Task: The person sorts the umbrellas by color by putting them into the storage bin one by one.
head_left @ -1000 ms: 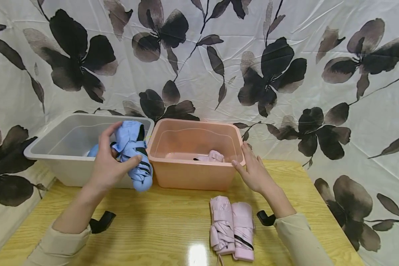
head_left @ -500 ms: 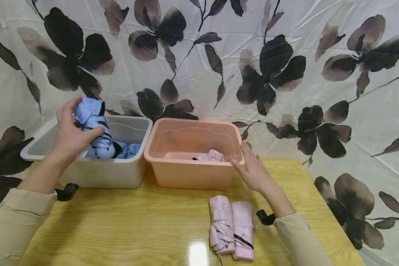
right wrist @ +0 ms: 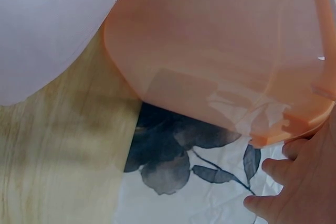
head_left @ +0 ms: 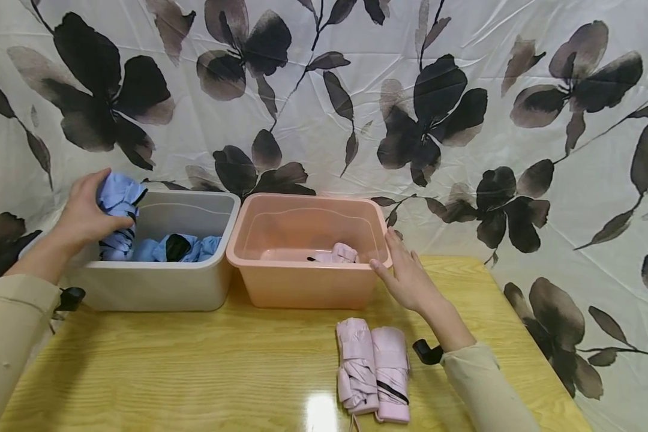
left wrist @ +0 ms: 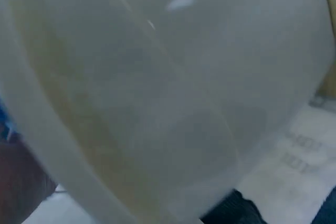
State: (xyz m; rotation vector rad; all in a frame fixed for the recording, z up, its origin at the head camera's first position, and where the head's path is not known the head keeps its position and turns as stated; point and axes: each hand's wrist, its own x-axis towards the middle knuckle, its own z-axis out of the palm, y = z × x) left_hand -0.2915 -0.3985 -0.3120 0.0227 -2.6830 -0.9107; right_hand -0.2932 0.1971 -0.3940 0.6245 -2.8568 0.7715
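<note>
Wood-grain table (head_left: 221,372); floral-print cloth (head_left: 351,36) at far side. Folded umbrella (head_left: 117,195): blue, black-trimmed, gripped by left hand (head_left: 83,213), lower end inside far-left grey bin (head_left: 151,288). Right hand (head_left: 402,273): fingers extended, touching peach bin (head_left: 308,288) at right rim.

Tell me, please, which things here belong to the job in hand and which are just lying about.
Likely part of the job:
blue umbrella, held by left hand
grey bin, blue fabric inside
peach bin, touched by right hand
pink umbrella inside it
two pink umbrellas, side by side

Likely just surroundings:
wooden table
floral cloth
black wrist pieces
</note>
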